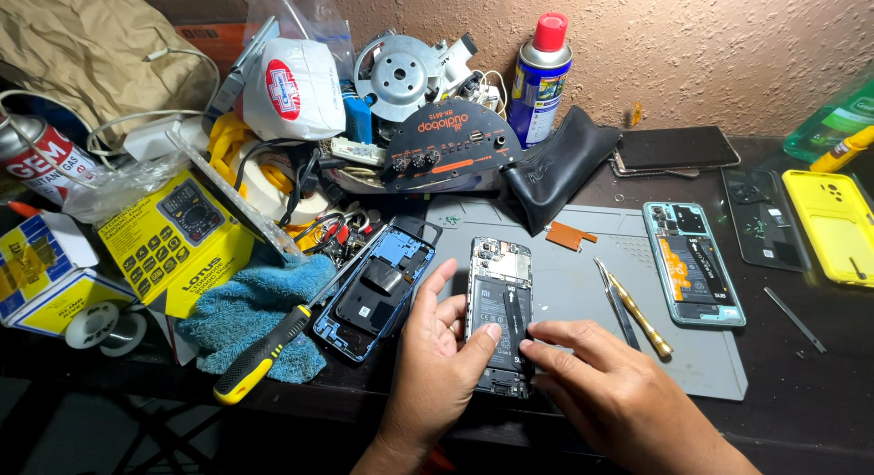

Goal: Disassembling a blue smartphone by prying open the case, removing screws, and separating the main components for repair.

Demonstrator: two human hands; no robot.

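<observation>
Rough pinkish plaster backs your cluttered dark workbench (819, 384), and a grey repair mat (583, 256) lies under both of your hands. Your left hand (437, 366) is loosely curled around the left edge of an opened phone (499, 302) with its back cover off, thumb pressed on the black battery. Your right hand (619, 393) lies flat and mostly open just right of that phone, its index fingertip touching the battery's lower right part; it grips nothing.

Just left of your left hand lies a blue phone frame (373, 293), tilted, and across its corner runs a screwdriver with a yellow-and-black handle (259, 357) resting on a blue cloth (246, 311). Just beyond your right hand lie tweezers (617, 302) and a small brass-handled screwdriver (642, 316), side by side on the mat. Further right of that hand sits a second opened phone (694, 264) with a teal frame, then a dark back cover (763, 218) and a yellow case (833, 224), well apart from your fingers. Beyond both hands, against the wall, stand a spray can with a red cap (539, 74), a black pouch (555, 170) and a heap of cables and parts. A yellow multimeter box (177, 243) lies far to the left of your left hand.
</observation>
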